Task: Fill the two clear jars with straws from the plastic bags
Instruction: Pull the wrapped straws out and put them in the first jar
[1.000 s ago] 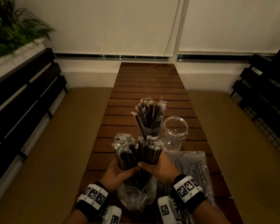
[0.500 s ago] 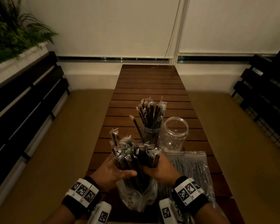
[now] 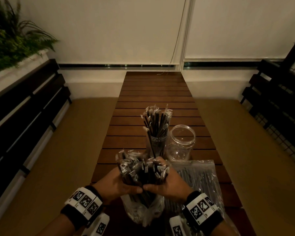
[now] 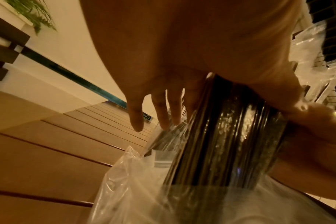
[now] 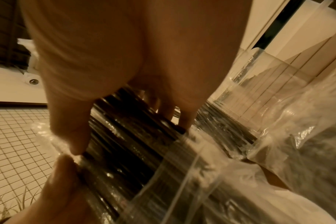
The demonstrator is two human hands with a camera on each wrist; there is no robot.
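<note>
Both hands [image 3: 141, 188] have closed thumb-to-thumb round the straw bundle [image 3: 141, 169]

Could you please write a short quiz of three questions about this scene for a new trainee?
1. True or false: both clear jars already hold straws.
2. What do the left hand and right hand grip together? A) an empty jar B) a bundle of wrapped straws C) a lid
3. Where does the second bag of straws lie?

Key: 1. False: the right jar is empty, only the left jar holds straws. 2. B. 3. Flat on the wooden table, right of the hands, in front of the empty jar.
</note>
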